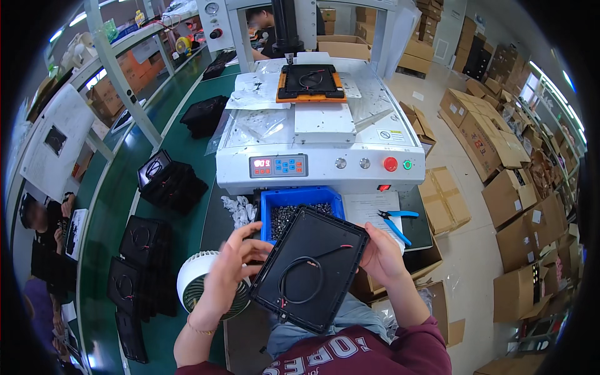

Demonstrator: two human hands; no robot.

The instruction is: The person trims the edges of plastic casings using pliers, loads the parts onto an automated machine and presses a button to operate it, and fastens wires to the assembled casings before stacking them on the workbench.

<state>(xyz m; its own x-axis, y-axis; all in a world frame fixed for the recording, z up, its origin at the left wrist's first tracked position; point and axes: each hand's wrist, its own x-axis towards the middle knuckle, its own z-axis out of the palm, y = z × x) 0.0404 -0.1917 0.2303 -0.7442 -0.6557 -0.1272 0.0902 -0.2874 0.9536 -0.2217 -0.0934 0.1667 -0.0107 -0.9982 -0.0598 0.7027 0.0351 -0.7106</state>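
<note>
A shallow black plastic housing (340,265) is tilted in front of my chest, its recessed side facing up. Inside it lies a coiled black cable (281,284) with reddish wire ends. My right hand (384,253) grips the housing's upper right edge, thumb over the rim. Beside the left edge is my left hand (226,265), fingers spread and slightly blurred; whether they touch the rim I cannot tell. Just beyond the housing, partly covered by it, stands a blue bin (269,199) of small dark parts. A similar black housing (306,81) sits on an orange fixture (342,97) in the bench machine.
The white machine (325,164) carries a display, buttons and a red knob. Blue-handled cutters (397,226) lie right of the bin. A white fan (194,275) stands at left, near stacked black housings (144,240) on the green bench. Cardboard boxes (444,200) crowd the right. Other people work farther off.
</note>
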